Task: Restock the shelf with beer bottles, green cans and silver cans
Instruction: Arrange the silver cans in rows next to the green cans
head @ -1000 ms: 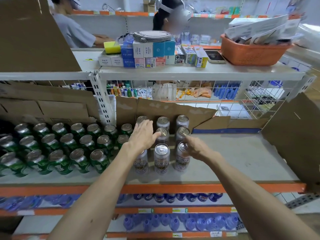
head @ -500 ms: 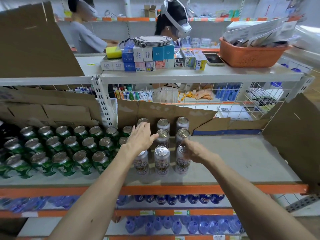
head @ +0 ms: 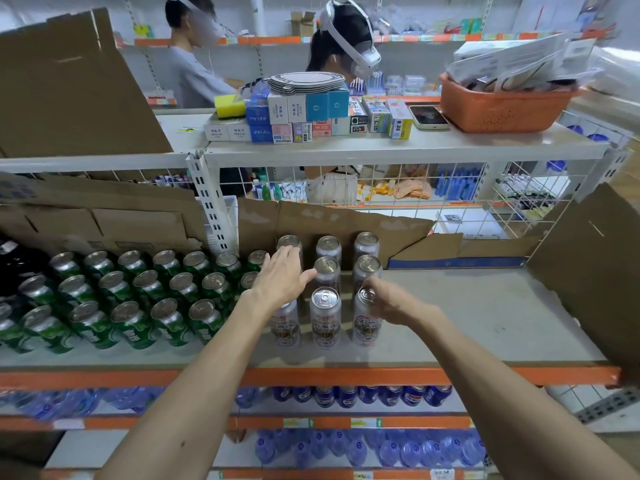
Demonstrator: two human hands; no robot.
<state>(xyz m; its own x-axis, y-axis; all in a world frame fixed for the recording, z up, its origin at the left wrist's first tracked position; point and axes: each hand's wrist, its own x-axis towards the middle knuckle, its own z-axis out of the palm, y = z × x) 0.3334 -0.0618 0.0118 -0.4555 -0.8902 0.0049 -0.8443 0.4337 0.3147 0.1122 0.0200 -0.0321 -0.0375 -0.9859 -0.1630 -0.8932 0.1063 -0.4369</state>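
Note:
Several silver cans (head: 325, 317) stand in three rows on the grey shelf (head: 467, 317). My left hand (head: 282, 280) lies flat with straight fingers over the left row of silver cans, its thumb touching a middle can (head: 327, 266). My right hand (head: 391, 299) curls round the top of the front right silver can (head: 365, 322). Left of them, several green cans (head: 138, 299) fill the shelf in rows. Dark beer bottles (head: 14, 261) show at the far left edge.
Cardboard sheets (head: 332, 223) line the shelf back and a cardboard flap (head: 595, 268) stands at the right end. Boxes and an orange basket (head: 502, 105) sit on the upper shelf. Blue bottles (head: 363, 396) fill the lower shelves. Two people stand beyond.
Both hands stay on the silver cans with almost no shift. The view has dipped slightly, so the shelf sits lower in frame.

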